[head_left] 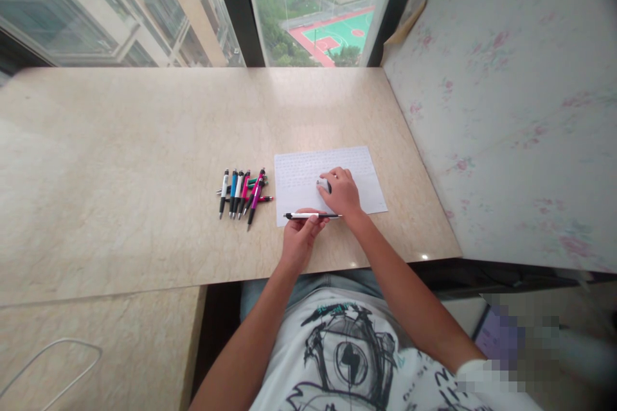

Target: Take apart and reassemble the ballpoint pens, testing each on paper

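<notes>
My left hand (299, 236) pinches a white pen with black ends (311, 215), held level over the near edge of a written sheet of paper (329, 183). Curled on that sheet, my right hand (340, 192) closes around a small dark and grey object (322, 185) that I cannot name; its heel touches the pen's right end. A bunch of several coloured pens (242, 194) lies on the beige tabletop (144, 160), left of the paper.
A window (318, 9) runs behind the table, and a pale floral wall (511, 109) stands along its right side. A thin white cable (53, 366) loops on the lower surface at the near left.
</notes>
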`<state>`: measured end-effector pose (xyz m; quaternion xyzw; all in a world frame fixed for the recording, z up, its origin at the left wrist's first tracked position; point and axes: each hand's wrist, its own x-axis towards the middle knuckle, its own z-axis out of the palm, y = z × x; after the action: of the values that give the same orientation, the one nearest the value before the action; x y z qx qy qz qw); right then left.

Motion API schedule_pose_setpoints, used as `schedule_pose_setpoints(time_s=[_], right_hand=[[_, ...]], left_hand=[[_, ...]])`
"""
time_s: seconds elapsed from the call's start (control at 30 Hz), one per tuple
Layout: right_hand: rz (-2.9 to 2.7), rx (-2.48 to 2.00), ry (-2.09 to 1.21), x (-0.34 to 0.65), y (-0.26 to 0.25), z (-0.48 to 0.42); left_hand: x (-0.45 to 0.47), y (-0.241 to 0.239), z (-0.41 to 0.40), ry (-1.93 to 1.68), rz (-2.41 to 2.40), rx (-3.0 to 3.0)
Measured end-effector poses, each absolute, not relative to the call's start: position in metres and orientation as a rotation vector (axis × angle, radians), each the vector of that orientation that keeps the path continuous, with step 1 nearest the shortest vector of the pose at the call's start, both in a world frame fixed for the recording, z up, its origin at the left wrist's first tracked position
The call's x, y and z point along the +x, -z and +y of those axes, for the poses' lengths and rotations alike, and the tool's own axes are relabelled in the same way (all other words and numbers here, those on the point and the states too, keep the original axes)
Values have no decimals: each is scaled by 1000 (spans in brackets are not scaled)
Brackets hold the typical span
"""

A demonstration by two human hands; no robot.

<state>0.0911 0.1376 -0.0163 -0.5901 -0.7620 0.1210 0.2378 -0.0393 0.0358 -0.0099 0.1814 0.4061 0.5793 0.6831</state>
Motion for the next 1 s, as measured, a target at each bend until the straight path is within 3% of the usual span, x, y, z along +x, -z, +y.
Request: schedule_pose_setpoints(time_s=[0.47, 1.0], right_hand=[[-2003, -1923, -248, 105, 11, 123], [-1805, -1512, -634, 85, 22, 157]], left_hand=[[-39, 11, 36, -1297, 907, 413], [-39, 9, 36, -1299, 916, 409]])
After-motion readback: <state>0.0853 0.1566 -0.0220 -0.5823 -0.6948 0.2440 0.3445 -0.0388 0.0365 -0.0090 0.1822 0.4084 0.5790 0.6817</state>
